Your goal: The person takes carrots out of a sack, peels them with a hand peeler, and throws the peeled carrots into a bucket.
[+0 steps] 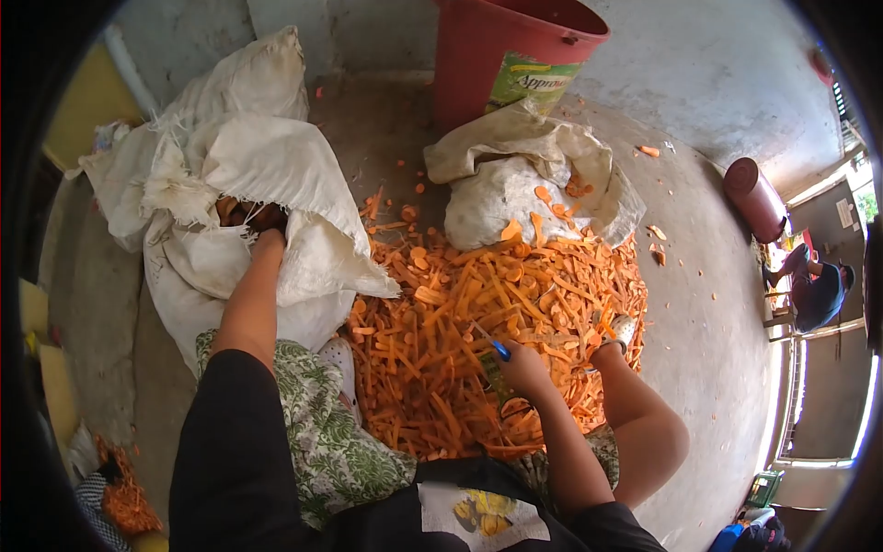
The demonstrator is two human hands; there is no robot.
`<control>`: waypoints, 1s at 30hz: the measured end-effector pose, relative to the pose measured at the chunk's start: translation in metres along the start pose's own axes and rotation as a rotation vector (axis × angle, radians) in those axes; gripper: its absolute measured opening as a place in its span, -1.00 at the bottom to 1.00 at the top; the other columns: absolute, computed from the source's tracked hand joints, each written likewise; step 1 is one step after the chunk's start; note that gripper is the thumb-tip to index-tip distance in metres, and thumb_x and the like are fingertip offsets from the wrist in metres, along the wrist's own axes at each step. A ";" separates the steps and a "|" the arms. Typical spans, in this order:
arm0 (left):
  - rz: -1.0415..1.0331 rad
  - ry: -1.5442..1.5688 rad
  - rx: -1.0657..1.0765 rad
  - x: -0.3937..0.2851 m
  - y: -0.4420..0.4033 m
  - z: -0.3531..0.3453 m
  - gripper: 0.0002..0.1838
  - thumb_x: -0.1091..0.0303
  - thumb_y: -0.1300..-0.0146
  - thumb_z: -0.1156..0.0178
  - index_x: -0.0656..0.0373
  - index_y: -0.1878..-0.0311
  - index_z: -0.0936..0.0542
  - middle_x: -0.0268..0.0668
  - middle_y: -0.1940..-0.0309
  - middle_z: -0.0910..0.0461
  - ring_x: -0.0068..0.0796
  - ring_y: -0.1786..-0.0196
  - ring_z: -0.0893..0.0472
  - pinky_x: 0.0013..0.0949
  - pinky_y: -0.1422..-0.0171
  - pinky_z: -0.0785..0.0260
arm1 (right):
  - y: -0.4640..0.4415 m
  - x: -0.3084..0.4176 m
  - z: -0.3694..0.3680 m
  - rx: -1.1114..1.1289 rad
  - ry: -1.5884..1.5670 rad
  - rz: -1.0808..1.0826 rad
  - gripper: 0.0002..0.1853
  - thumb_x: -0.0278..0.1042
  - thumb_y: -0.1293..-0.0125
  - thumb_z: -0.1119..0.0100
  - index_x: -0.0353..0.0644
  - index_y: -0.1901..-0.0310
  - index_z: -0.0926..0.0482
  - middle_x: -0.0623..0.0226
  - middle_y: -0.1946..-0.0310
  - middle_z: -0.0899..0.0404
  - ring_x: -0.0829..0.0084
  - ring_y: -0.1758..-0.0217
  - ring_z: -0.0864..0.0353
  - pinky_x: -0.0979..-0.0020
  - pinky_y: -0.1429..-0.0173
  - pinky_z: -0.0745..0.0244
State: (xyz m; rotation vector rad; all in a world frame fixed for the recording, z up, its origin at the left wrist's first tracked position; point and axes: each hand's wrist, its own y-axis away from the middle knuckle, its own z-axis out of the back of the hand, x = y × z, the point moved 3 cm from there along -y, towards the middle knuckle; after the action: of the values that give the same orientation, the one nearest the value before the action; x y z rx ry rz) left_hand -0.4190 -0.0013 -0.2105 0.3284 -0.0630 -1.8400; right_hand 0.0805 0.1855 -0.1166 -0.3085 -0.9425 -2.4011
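Note:
My left hand point(268, 221) reaches into the opening of a white woven sack point(276, 166), where reddish-brown roots point(230, 212) show in the shadow. Its fingers are hidden there, so their grip cannot be made out. My right hand point(524, 370) is closed around the blue handle of a small knife point(501, 350), its thin metal blade pointing up and left. Below and around that hand spreads a large heap of orange root peelings and cut pieces point(441, 368), between my legs.
Behind the heap lies a second, crumpled sack point(492, 198) with orange pieces on it. A red bucket point(469, 64) stands against the wall. To the right are a dark red cylindrical container point(756, 198) and a seated person point(819, 293). Orange scraps point(129, 506) lie at lower left.

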 end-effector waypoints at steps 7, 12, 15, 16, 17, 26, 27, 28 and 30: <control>-0.156 -0.309 -0.172 -0.007 -0.010 -0.009 -0.71 0.21 -0.18 0.09 -0.02 0.10 -0.53 -0.29 0.07 -0.43 -0.31 -0.08 -0.41 -0.18 0.03 -0.35 | -0.006 -0.009 -0.005 -0.052 -0.023 0.018 -0.74 -0.17 -0.18 0.01 -0.23 0.39 -0.44 -0.03 0.50 -0.50 -0.03 0.34 -0.49 0.07 0.26 -0.34; -0.386 -0.846 -0.162 -0.009 -0.029 -0.017 -0.74 0.27 -0.14 0.04 -0.05 0.12 -0.55 -0.37 0.09 -0.47 -0.38 -0.06 -0.42 -0.12 0.08 -0.31 | -0.010 -0.004 -0.005 -0.038 -0.022 -0.014 -0.77 -0.21 -0.16 0.00 -0.24 0.38 -0.44 -0.04 0.50 -0.50 -0.04 0.35 -0.49 0.07 0.26 -0.34; -0.385 -0.888 -0.167 -0.008 -0.043 -0.024 -0.71 0.22 -0.15 0.06 -0.04 0.10 -0.54 -0.38 0.08 -0.50 -0.42 -0.02 -0.45 -0.10 0.10 -0.29 | -0.013 0.000 -0.004 -0.030 -0.001 -0.018 -0.79 -0.24 -0.15 0.01 -0.24 0.36 -0.45 -0.04 0.50 -0.50 -0.04 0.35 -0.49 0.07 0.26 -0.34; -0.398 -0.873 -0.221 -0.008 -0.046 -0.025 -0.70 0.21 -0.16 0.07 -0.05 0.07 -0.52 -0.42 0.10 -0.53 -0.44 0.01 -0.48 -0.10 0.11 -0.30 | -0.016 0.000 -0.005 -0.028 0.011 -0.012 -0.79 -0.26 -0.15 0.01 -0.24 0.35 -0.46 -0.04 0.50 -0.50 -0.04 0.35 -0.49 0.07 0.26 -0.33; -0.416 -0.867 -0.244 -0.008 -0.049 -0.025 -0.70 0.21 -0.16 0.07 -0.04 0.07 -0.52 -0.41 0.10 -0.53 -0.44 0.02 -0.48 -0.10 0.11 -0.30 | -0.018 0.000 -0.007 -0.028 0.010 -0.012 -0.79 -0.26 -0.15 0.01 -0.24 0.35 -0.46 -0.04 0.50 -0.50 -0.04 0.35 -0.49 0.07 0.26 -0.33; -0.268 -0.662 0.057 -0.001 -0.069 -0.040 -0.66 0.16 -0.15 0.08 -0.01 0.05 -0.51 -0.39 0.10 -0.53 -0.40 0.04 -0.50 -0.10 0.08 -0.30 | -0.020 -0.003 -0.014 -0.006 0.019 0.009 -0.70 -0.08 -0.19 -0.01 -0.19 0.37 -0.43 0.10 0.59 -0.49 0.15 0.48 -0.52 0.20 0.35 -0.35; -0.245 -0.632 0.080 -0.001 -0.071 -0.039 -0.66 0.15 -0.15 0.08 -0.01 0.04 -0.51 -0.38 0.10 -0.53 -0.40 0.04 -0.50 -0.10 0.08 -0.30 | -0.020 -0.004 -0.015 0.005 -0.004 -0.001 -0.71 -0.09 -0.19 -0.01 -0.20 0.37 -0.43 0.10 0.58 -0.49 0.15 0.48 -0.52 0.20 0.35 -0.34; -0.236 -0.623 0.089 -0.002 -0.074 -0.039 -0.65 0.15 -0.15 0.08 0.00 0.04 -0.51 -0.38 0.11 -0.53 -0.40 0.04 -0.51 -0.10 0.07 -0.30 | -0.020 -0.004 -0.015 0.015 -0.028 -0.011 -0.71 -0.10 -0.19 -0.01 -0.20 0.37 -0.43 0.10 0.58 -0.49 0.14 0.47 -0.52 0.20 0.35 -0.34; -0.482 -0.634 -0.262 0.029 -0.123 -0.088 -0.65 0.14 -0.15 0.08 0.01 0.05 -0.51 -0.35 0.14 -0.55 -0.37 0.09 -0.53 -0.12 0.07 -0.30 | -0.020 -0.001 -0.013 0.011 0.011 -0.012 -0.72 -0.11 -0.19 -0.01 -0.20 0.36 -0.43 0.09 0.57 -0.49 0.14 0.47 -0.51 0.20 0.35 -0.34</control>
State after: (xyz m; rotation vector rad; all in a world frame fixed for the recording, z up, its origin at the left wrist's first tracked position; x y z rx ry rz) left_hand -0.5190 0.0185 -0.3261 -0.4721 -0.1899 -2.3357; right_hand 0.0699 0.1886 -0.1376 -0.2866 -0.9551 -2.4052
